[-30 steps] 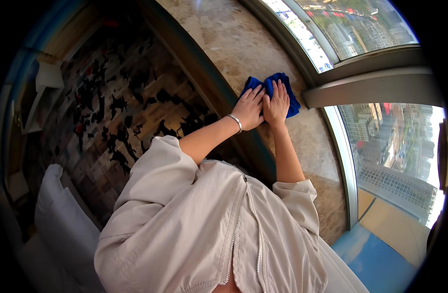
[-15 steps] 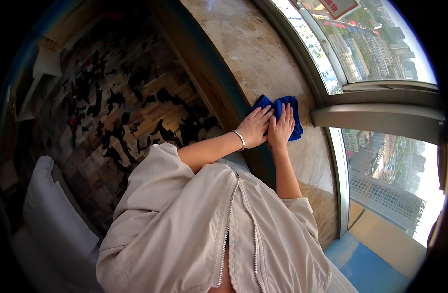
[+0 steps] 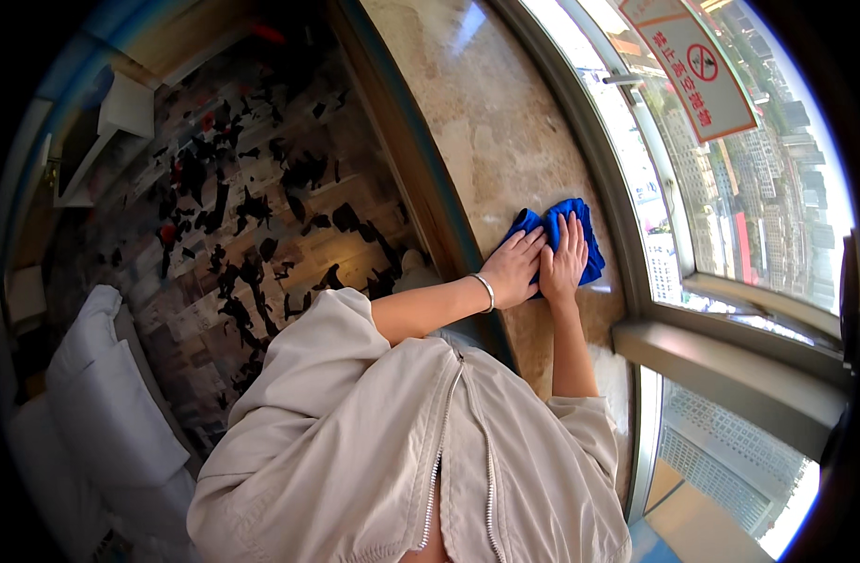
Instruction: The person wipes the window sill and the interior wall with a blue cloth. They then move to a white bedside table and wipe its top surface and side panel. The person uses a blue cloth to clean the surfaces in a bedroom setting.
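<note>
A folded blue cloth (image 3: 588, 238) lies on a beige-brown stone window sill (image 3: 491, 113). My left hand (image 3: 515, 269), with a silver bangle at the wrist, rests flat over the cloth's left part, fingers stretched out toward the upper right. Beside it, touching or nearly so, my right hand (image 3: 563, 262) presses flat on the larger right part, its fingers pointing away from me. Parts of the cloth stick out past both hands. Its underside and the areas beneath my palms are hidden.
Along the right runs a metal window frame (image 3: 627, 225), with a sign (image 3: 697, 70) on the glass and buildings beyond. Left of the sill's wooden edge (image 3: 402, 155) is a dark-patterned floor (image 3: 233, 225). A pale cushioned seat (image 3: 111, 394) stands at the lower left.
In the picture, both hands and the cloth sit slightly lower and farther right. The view has also shifted, showing more of the window sign. My hands remain flat on the cloth.
</note>
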